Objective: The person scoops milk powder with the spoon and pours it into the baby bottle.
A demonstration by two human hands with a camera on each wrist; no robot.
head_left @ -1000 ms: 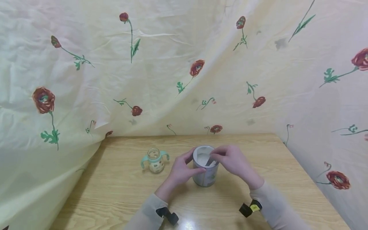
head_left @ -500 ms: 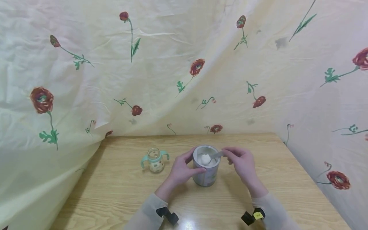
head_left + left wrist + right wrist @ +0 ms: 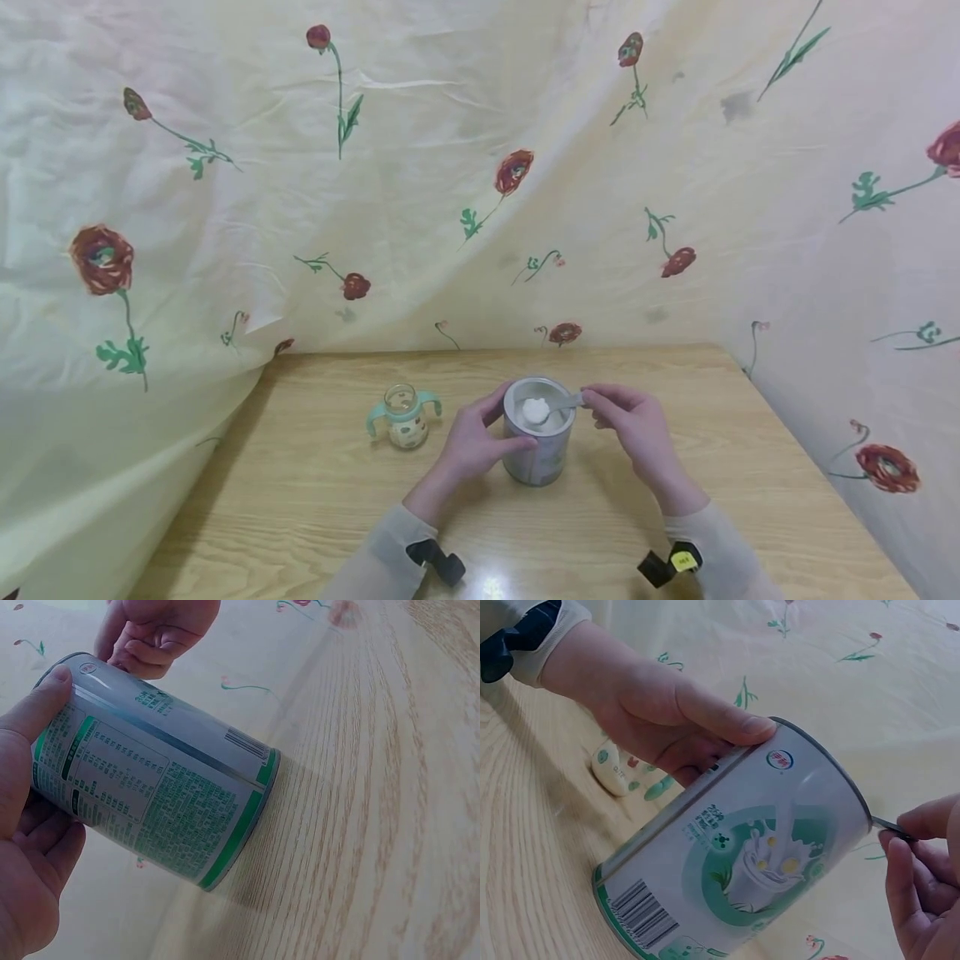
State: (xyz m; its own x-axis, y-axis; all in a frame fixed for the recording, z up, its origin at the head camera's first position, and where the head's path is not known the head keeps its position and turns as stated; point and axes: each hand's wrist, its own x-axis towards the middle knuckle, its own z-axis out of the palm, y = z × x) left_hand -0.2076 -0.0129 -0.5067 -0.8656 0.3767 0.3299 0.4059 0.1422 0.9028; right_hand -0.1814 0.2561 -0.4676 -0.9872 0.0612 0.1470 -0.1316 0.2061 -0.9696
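Note:
An open milk powder can (image 3: 534, 467) stands upright on the wooden table, white inside. My left hand (image 3: 468, 446) grips it from the left, thumb across the near side and fingers round the far side. Between the thumb and fingers of my right hand (image 3: 633, 425) is the handle of a scoop (image 3: 564, 402). The scoop's bowl, heaped with white powder (image 3: 536, 411), lies within the can's mouth. In the right wrist view the scoop's handle (image 3: 891, 827) sticks out past the rim; its bowl is hidden there. The left wrist view shows the can's printed back (image 3: 150, 765).
Left of the can stands a clear baby bottle (image 3: 407, 425) with mint-green handles and no lid. A flowered cloth (image 3: 420, 167) hangs behind the table (image 3: 300, 500) and along both sides. Each wrist carries a black camera strap.
My right hand has drawn back to the right and lifted the scoop, which came up out of the powder heaped full. Over the last half second it barely moves. The left hand stays put.

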